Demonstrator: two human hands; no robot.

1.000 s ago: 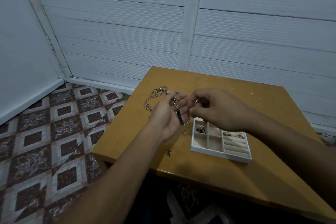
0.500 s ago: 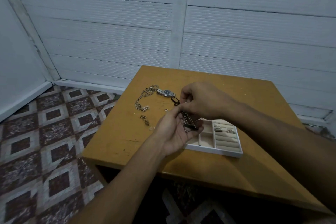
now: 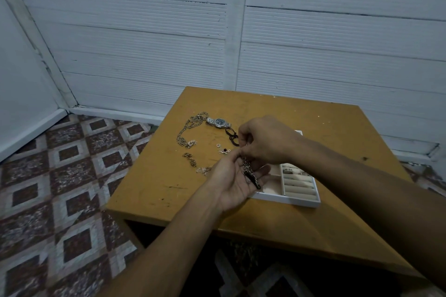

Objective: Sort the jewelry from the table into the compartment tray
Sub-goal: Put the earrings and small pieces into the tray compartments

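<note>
My left hand (image 3: 233, 182) lies palm up over the left end of the white compartment tray (image 3: 293, 199), cradling a silver chain with a dark bar pendant (image 3: 251, 175). Just above it, my right hand (image 3: 264, 138) pinches the upper end of that chain with curled fingers. Still on the wooden table (image 3: 159, 183) lie a silver wristwatch (image 3: 219, 122), a long chain necklace (image 3: 187, 131), a black cord piece (image 3: 231, 137) and several small rings and earrings (image 3: 193, 160). The tray's right side shows padded ring rolls (image 3: 299, 184).
The table stands in a corner of white panelled walls. Its left and front edges drop to a patterned tile floor (image 3: 60, 176). Bare table surface stretches behind and to the right of the tray.
Both hands have shifted slightly right and toward the tray while the chain gathers into my left palm. The view has tilted, bringing the watch and loose pieces into sight.
</note>
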